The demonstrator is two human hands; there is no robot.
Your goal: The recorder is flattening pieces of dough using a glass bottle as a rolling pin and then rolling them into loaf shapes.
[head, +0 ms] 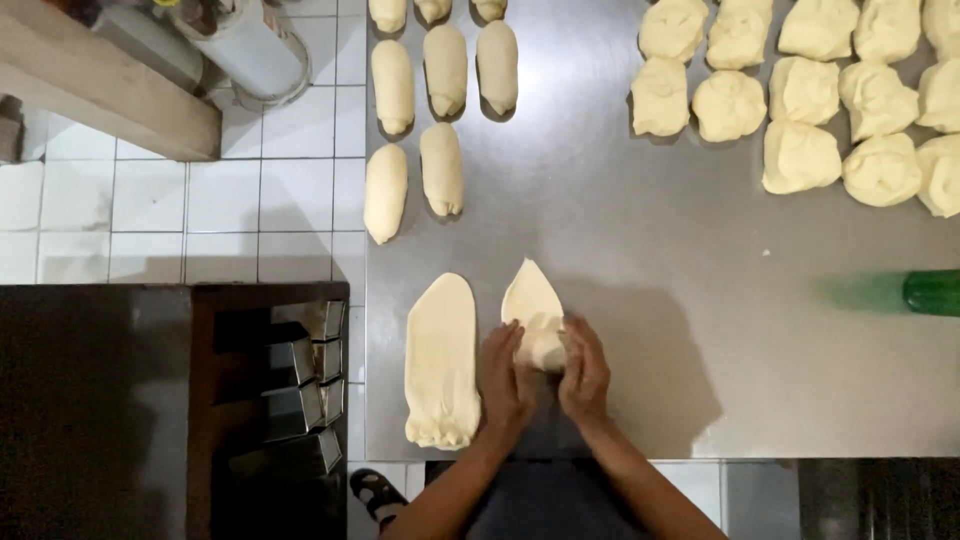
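We see both hands at the near edge of the steel surface [640, 330], cupped round one dough sheet [533, 300]: left hand [505, 375] fingers together on its left side, right hand [585, 370] curled on its right. The rolled end lies between our palms; its long axis runs away from us to a pointed tip. Flat dough [441, 360] lies just left, untouched. Farther off: rolled loaves [440, 165], dough balls [800, 155], green bottle [932, 292]. Tins [300, 390] by the floor look empty.
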